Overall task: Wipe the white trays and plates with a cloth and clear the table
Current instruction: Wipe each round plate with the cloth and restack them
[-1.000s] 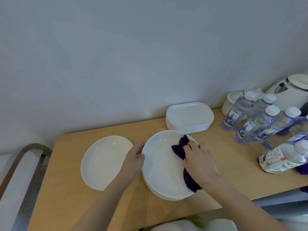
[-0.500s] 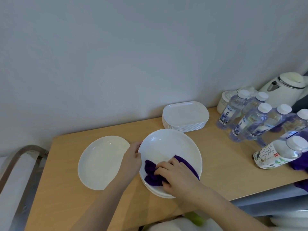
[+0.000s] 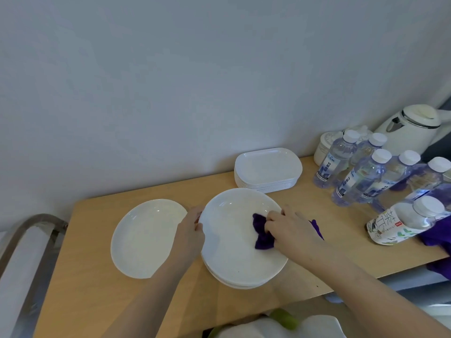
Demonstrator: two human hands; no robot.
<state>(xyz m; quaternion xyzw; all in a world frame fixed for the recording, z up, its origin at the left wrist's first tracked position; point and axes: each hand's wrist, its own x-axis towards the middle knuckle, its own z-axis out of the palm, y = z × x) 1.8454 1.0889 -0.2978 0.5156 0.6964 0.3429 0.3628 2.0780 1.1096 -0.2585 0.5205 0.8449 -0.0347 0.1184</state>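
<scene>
Head view: purple cloth (image 3: pixel 262 231) bunched on top plate (image 3: pixel 234 215) of a plate stack (image 3: pixel 234 282) at table (image 3: pixel 80 289) centre, pressed down under right hand (image 3: pixel 291 229), fingers curled over it, a grip holding the cloth. Cloth's long axis running left to right across the plate, one end poking out left of the fingers, other end trailing past the plate's right rim. Left hand (image 3: pixel 191 236) clamped on the top plate's left rim, thumb on the upper face, a narrow grip on the plate. Just left of the stack, a single oval plate (image 3: pixel 144 237), long axis tilted from near-left to far-right, partly covered by the left wrist. Behind the stack, near the wall, stacked rectangular trays (image 3: pixel 267 168), long side running left to right. Farther right, water bottles (image 3: pixel 358 176) standing close together, a tea bottle (image 3: pixel 402 222) lying on its side with cap toward the far right, a white kettle (image 3: pixel 412 129) at the back corner.
</scene>
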